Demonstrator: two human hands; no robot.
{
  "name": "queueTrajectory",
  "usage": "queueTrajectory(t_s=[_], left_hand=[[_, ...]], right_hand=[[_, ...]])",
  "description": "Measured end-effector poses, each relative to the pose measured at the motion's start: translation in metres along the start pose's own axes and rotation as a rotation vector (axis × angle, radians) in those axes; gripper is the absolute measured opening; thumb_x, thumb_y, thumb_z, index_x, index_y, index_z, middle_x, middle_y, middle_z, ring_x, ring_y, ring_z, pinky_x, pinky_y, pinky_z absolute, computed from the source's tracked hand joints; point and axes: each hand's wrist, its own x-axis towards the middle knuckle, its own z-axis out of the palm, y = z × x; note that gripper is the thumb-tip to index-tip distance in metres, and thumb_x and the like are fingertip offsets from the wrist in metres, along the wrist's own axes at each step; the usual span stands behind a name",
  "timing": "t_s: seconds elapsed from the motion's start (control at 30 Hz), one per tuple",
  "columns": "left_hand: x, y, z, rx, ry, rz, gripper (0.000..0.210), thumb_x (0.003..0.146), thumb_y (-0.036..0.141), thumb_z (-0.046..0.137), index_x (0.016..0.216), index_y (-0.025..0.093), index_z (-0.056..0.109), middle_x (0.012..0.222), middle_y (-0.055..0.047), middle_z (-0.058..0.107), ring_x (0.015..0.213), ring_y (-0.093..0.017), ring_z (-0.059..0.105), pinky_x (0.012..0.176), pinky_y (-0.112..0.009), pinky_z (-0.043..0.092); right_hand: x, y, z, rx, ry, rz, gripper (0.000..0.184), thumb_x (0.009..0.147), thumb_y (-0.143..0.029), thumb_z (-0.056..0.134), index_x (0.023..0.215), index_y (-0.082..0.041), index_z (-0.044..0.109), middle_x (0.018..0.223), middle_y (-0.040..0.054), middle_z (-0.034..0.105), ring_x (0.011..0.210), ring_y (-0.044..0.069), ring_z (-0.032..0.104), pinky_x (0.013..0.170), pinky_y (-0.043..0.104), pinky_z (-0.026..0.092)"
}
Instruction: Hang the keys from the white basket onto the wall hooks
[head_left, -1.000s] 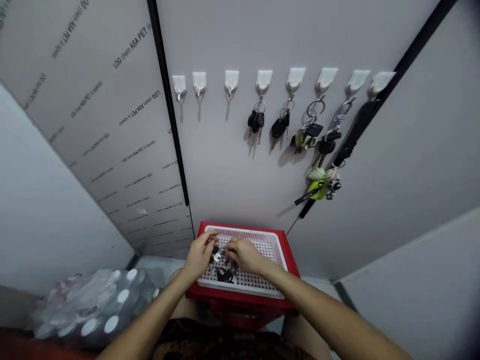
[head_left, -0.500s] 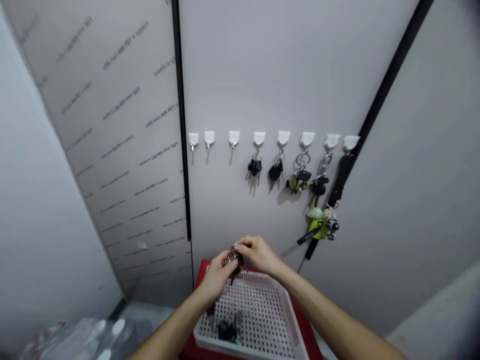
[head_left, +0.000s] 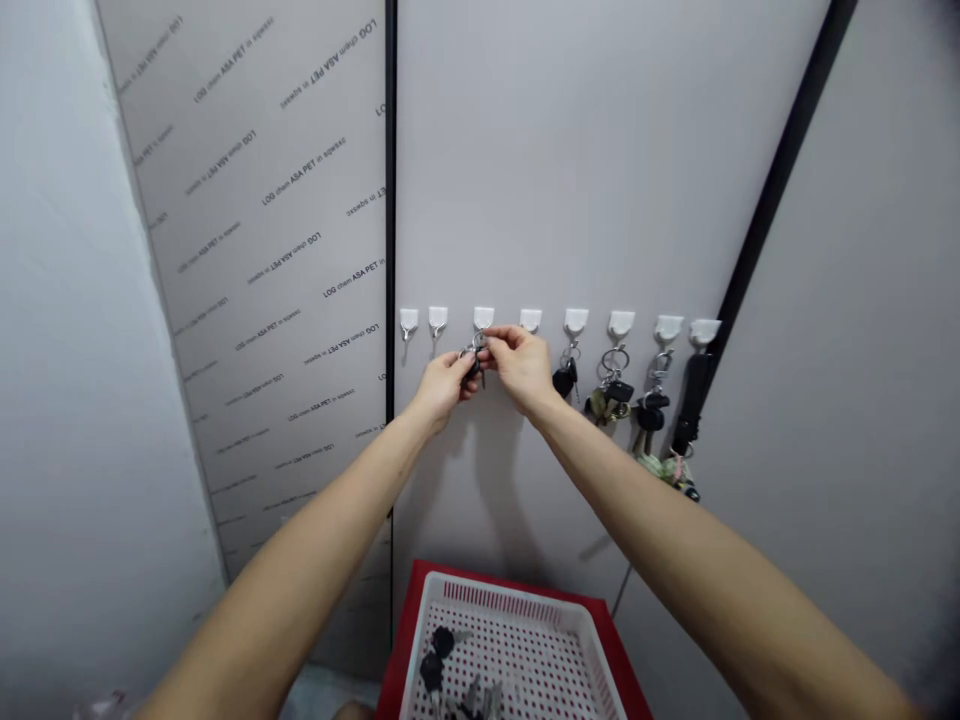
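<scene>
A small bunch of keys (head_left: 474, 366) on a metal ring is held up at the wall, just under the third white hook (head_left: 484, 317) from the left. My left hand (head_left: 442, 388) pinches the dark part of the keys. At the ring, the fingertips of my right hand (head_left: 523, 368) are closed on its upper edge, close to the hook's metal prong. Whether the ring touches the prong I cannot tell. My right hand covers whatever hangs from the fourth hook (head_left: 531, 320).
More key bunches hang to the right, including a black key (head_left: 565, 378) and a ring with brass-coloured keys (head_left: 609, 398). Two bare hooks (head_left: 438, 317) are at the left. Below, a white perforated basket (head_left: 510, 590) with several keys (head_left: 433, 670) rests on a red surface (head_left: 397, 640).
Both hands have risen with the keys from above the basket to the third hook. The view has shifted, and the hooks sit lower in the picture.
</scene>
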Motion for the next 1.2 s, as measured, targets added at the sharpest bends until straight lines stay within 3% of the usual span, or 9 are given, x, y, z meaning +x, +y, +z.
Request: queueTrajectory(t_s=[0.13,0.27,0.4,0.5,0.6,0.77,0.83,1.03,1.2], left_hand=[[0.012,0.005,0.004,0.056,0.050,-0.011,0.011,0.068,0.021,0.043,0.064,0.011,0.047,0.048,0.004,0.043,0.035,0.000,0.037,0.036,-0.012,0.026],[0.009,-0.008,0.000,0.109,0.052,-0.077,0.010,0.068,0.021,0.044,0.066,0.011,0.048,0.049,0.004,0.045,0.036,-0.001,0.040,0.036,-0.013,0.028],[-0.006,-0.029,-0.009,0.123,0.045,-0.154,0.010,0.068,0.022,0.044,0.066,0.012,0.047,0.052,0.003,0.048,0.039,-0.002,0.044,0.039,-0.014,0.031],[-0.027,-0.054,-0.019,0.150,0.039,-0.223,0.011,0.068,0.020,0.043,0.075,0.012,0.047,0.056,0.002,0.050,0.043,-0.004,0.046,0.042,-0.015,0.032],[-0.060,-0.088,-0.028,0.234,-0.020,-0.307,0.017,0.066,0.016,0.044,0.081,0.012,0.049,0.055,0.002,0.050,0.044,-0.004,0.046,0.043,-0.016,0.032],[-0.128,-0.149,-0.041,0.410,-0.184,-0.398,0.020,0.063,0.015,0.044,0.081,0.011,0.051,0.051,0.003,0.049,0.047,-0.007,0.045,0.047,-0.019,0.035],[-0.148,-0.166,-0.045,0.457,-0.240,-0.378,0.020,0.063,0.017,0.044,0.081,0.012,0.052,0.053,0.003,0.050,0.050,-0.008,0.046,0.050,-0.020,0.036],[-0.169,-0.179,-0.049,0.574,-0.291,-0.292,0.022,0.065,0.022,0.042,0.082,0.016,0.053,0.067,0.000,0.055,0.062,-0.010,0.049,0.059,-0.021,0.038],[-0.168,-0.174,-0.049,0.602,-0.292,-0.306,0.022,0.066,0.021,0.040,0.083,0.015,0.053,0.068,0.000,0.055,0.064,-0.010,0.049,0.060,-0.021,0.039]], right_hand=[[0.015,0.005,0.002,-0.092,0.044,0.005,0.014,0.063,-0.006,0.038,0.071,-0.012,0.048,0.050,-0.0043,0.049,0.043,0.004,0.048,0.051,0.022,0.045],[0.015,0.020,-0.001,-0.202,0.023,0.022,0.015,0.062,-0.006,0.039,0.071,-0.012,0.049,0.051,-0.0026,0.050,0.045,0.006,0.050,0.052,0.025,0.045],[-0.008,0.027,-0.009,-0.313,0.020,-0.106,0.018,0.061,-0.010,0.041,0.077,-0.012,0.050,0.068,0.0012,0.054,0.057,0.008,0.052,0.058,0.025,0.043],[-0.043,0.036,-0.017,-0.443,-0.008,-0.220,0.022,0.061,-0.012,0.042,0.082,-0.014,0.050,0.083,0.0035,0.052,0.063,0.008,0.050,0.062,0.024,0.041],[-0.094,0.060,-0.031,-0.571,-0.284,-0.208,0.024,0.062,-0.009,0.040,0.082,-0.015,0.052,0.081,0.0030,0.052,0.063,0.008,0.049,0.061,0.022,0.039],[-0.183,0.112,-0.061,-0.660,-1.088,0.032,0.026,0.058,-0.011,0.048,0.081,-0.017,0.056,0.078,0.0026,0.055,0.070,0.011,0.049,0.064,0.023,0.038],[-0.206,0.126,-0.069,-0.655,-1.230,0.079,0.030,0.056,-0.013,0.051,0.086,-0.018,0.056,0.083,0.0032,0.055,0.074,0.012,0.049,0.066,0.022,0.038],[-0.230,0.141,-0.066,-0.672,-1.249,0.082,0.033,0.058,-0.016,0.049,0.090,-0.021,0.054,0.089,0.0023,0.054,0.079,0.013,0.049,0.068,0.021,0.036],[-0.229,0.150,-0.061,-0.726,-1.101,0.047,0.024,0.063,-0.012,0.041,0.081,-0.018,0.057,0.074,0.0015,0.058,0.067,0.011,0.050,0.063,0.020,0.037]])
